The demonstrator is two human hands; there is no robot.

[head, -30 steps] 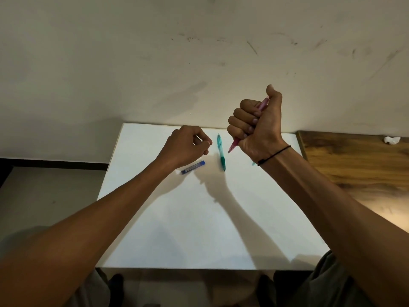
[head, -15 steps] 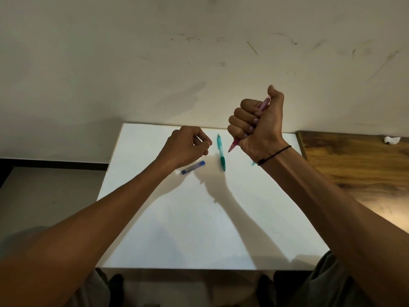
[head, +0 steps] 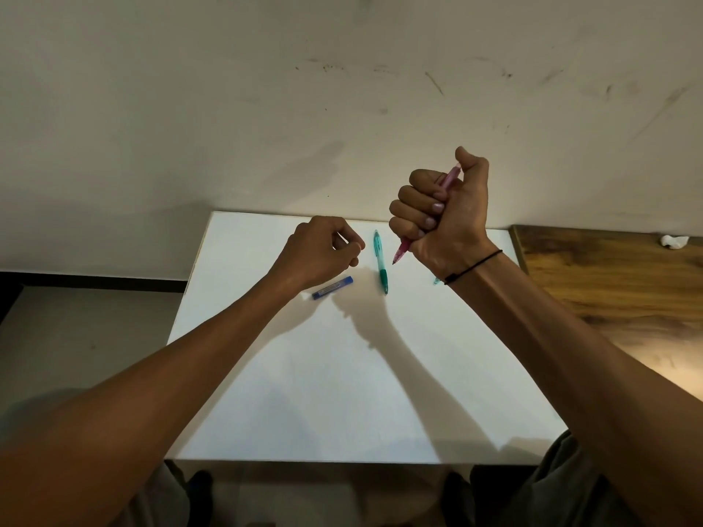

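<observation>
My right hand is raised above the white table and grips a pink pen in a fist. The thumb sits on the pen's top end and the tip points down to the left. My left hand hovers over the table's far part with its fingers curled and thumb against the index finger; nothing shows between them. A small blue tube lies just below that hand. A teal pen lies between the two hands.
A bit of another teal item peeks out from behind my right wrist. A wooden tabletop adjoins on the right, with a crumpled white scrap on it. A scuffed wall stands right behind the table.
</observation>
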